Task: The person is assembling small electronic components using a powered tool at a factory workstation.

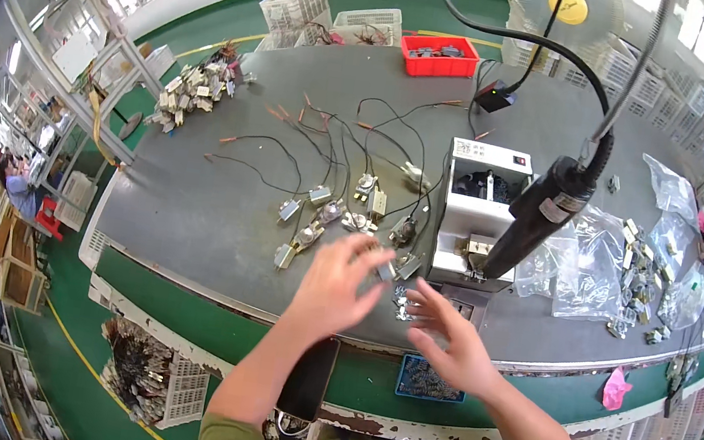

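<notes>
My left hand (338, 283) is over the near middle of the table, thumb and fingers apart. Just past its fingertips lies a small metal part (385, 270), partly hidden by them. My right hand (454, 338) is at the front edge, fingers spread, close to a small pile of metal pieces (402, 306). Beyond both hands lie several small metal assemblies (310, 234) with black cables (345, 152) that end in copper-coloured tips. To the right, a black electric screwdriver (542, 215) hangs tilted over a metal fixture (476, 248) in front of a white screw feeder (492, 157).
Clear plastic bags (588, 267) and loose metal parts (638, 287) cover the right side. A red bin (438, 57) stands at the far edge, a heap of metal parts (194, 94) far left. A blue tray of screws (432, 381) and a dark phone-like slab (311, 381) are at the front.
</notes>
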`<action>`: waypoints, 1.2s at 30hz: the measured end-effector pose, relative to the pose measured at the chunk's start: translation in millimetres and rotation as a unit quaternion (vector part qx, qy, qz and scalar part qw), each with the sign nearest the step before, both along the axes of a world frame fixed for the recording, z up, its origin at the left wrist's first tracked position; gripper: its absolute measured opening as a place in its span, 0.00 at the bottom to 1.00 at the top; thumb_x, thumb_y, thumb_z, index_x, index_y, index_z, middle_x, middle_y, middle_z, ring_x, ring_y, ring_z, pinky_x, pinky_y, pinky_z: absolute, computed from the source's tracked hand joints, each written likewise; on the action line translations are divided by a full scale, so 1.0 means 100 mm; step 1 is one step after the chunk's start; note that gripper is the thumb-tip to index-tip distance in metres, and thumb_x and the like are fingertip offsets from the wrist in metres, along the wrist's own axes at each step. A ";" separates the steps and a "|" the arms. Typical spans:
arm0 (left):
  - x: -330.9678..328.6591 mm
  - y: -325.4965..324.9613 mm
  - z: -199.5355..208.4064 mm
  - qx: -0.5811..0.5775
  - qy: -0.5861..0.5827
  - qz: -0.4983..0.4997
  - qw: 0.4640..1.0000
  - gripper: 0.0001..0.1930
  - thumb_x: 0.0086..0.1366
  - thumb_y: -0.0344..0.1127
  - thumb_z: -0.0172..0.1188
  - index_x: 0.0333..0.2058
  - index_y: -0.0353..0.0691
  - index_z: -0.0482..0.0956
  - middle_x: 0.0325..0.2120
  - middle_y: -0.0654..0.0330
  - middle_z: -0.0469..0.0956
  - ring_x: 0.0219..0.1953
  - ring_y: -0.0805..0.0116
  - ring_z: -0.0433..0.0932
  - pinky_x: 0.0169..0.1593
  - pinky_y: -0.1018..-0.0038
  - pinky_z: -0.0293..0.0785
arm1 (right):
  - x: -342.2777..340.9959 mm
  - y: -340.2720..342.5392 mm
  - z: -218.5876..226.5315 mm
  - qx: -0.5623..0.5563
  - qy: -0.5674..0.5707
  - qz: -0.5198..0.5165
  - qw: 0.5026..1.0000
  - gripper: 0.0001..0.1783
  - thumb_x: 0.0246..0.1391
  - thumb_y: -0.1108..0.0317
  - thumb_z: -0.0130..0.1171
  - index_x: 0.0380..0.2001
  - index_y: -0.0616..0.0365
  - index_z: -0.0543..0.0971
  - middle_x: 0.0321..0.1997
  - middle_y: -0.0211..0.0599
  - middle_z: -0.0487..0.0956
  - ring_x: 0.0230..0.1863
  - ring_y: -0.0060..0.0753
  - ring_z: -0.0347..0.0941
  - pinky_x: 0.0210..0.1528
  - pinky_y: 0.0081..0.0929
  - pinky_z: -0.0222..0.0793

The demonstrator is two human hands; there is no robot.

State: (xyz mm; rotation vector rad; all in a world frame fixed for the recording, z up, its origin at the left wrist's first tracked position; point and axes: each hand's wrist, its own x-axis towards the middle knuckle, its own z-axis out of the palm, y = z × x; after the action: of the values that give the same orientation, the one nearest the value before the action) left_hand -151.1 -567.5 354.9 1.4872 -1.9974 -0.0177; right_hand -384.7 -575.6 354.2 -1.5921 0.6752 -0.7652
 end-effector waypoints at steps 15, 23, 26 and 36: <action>0.36 -0.23 -0.17 0.219 0.622 0.019 0.751 0.21 0.76 0.48 0.51 0.57 0.38 0.70 0.54 0.54 0.75 0.54 0.59 0.78 0.52 0.63 0.79 | -0.48 0.21 0.14 -0.284 0.166 -0.046 0.943 0.31 0.47 0.76 0.65 0.58 0.52 0.78 0.55 0.44 0.80 0.48 0.50 0.81 0.45 0.37 0.80; 0.62 -0.15 -0.45 0.232 0.724 0.040 0.648 0.19 0.73 0.58 0.52 0.38 0.46 0.71 0.28 0.69 0.71 0.24 0.79 0.68 0.24 0.80 0.60 | -1.01 0.35 -0.01 -0.136 0.050 -0.042 0.989 0.25 0.46 0.80 0.67 0.52 0.61 0.82 0.54 0.48 0.82 0.51 0.46 0.82 0.51 0.32 0.78; 0.42 -0.15 -0.12 0.225 0.748 -0.010 0.624 0.22 0.75 0.58 0.48 0.48 0.43 0.73 0.28 0.68 0.74 0.23 0.79 0.68 0.24 0.81 0.60 | -1.10 0.37 0.01 -0.098 0.042 -0.047 0.993 0.23 0.46 0.80 0.68 0.50 0.61 0.83 0.53 0.49 0.82 0.52 0.45 0.82 0.52 0.31 0.77; 0.34 0.33 0.12 -0.033 0.715 -0.112 0.690 0.22 0.78 0.42 0.46 0.66 0.43 0.61 0.30 0.64 0.76 0.20 0.76 0.65 0.29 0.78 0.64 | -1.31 0.08 0.07 -0.055 0.078 0.028 0.995 0.14 0.51 0.77 0.68 0.44 0.61 0.84 0.46 0.45 0.84 0.46 0.40 0.82 0.49 0.34 0.77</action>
State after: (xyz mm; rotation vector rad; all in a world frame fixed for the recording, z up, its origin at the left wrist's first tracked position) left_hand -116.8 -534.5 366.6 0.6260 -0.7753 -0.9069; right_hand -515.6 -567.3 361.3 -1.7778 0.7072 -0.6516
